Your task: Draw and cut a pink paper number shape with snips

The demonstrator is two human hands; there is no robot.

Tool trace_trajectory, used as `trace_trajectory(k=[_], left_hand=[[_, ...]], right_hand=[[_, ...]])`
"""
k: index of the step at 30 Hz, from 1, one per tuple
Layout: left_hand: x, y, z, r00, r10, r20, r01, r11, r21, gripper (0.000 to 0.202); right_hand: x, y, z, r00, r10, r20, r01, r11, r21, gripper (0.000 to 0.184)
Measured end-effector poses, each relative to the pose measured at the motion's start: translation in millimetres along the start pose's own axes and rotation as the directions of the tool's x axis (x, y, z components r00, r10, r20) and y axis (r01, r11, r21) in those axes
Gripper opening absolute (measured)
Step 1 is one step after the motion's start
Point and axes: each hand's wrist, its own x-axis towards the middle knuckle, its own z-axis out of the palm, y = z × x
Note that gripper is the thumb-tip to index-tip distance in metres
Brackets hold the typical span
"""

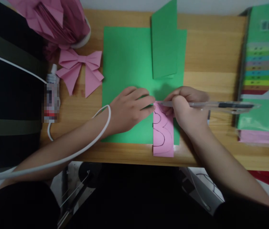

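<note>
Lying lengthwise toward the person in the head view, the pink strip (163, 133) crosses the front edge of the green sheet (124, 57). At its far end, fingers of the left hand (131, 109) meet its left edge, pinching or not I cannot tell; those of the right hand (189, 109), equally near, pinch a pen (233, 105). Dark curved lines mark the strip.

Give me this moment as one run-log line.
left hand: at edge of pink paper | right hand: holds pen at paper's far end | pink paper: dark curves drawn, partly over green sheet

The paper strip (169, 132) is pink with dark curvy lines, the sheet (127, 60) green, the left bow (83, 59) pink.
</note>
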Motion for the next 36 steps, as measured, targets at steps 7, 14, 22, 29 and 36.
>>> trace_trajectory(k=[7, 14, 22, 29, 36], left_hand=[[-0.2, 0.2, 0.6, 0.999, 0.014, -0.039, -0.013, 1.000, 0.013, 0.035], [0.6, 0.8, -1.2, 1.000, 0.003, -0.007, -0.002, 1.000, 0.017, 0.036], [0.8, 0.4, 1.0, 0.998, 0.020, -0.059, -0.016, 0.998, 0.054, 0.032], [-0.3, 1.2, 0.6, 0.999, 0.004, -0.039, -0.002, 0.999, 0.055, 0.032], [0.1, 0.7, -0.6, 1.000, 0.009, -0.005, -0.008, 0.999, 0.050, 0.034]], right_hand=[[-1.6, 2.1, -0.1, 1.000, -0.015, -0.006, 0.014, 1.000, -0.028, 0.024], [-1.1, 0.5, -1.0, 1.000, -0.008, -0.009, 0.008, 1.000, 0.003, 0.024], [-1.5, 1.0, -0.3, 1.000, 0.001, -0.013, -0.001, 1.000, 0.001, 0.024], [-0.8, 2.0, -0.7, 1.000, 0.006, -0.011, -0.006, 0.999, 0.031, 0.024], [-1.2, 2.5, -1.6, 1.000, 0.011, -0.017, -0.011, 1.000, -0.006, 0.026]])
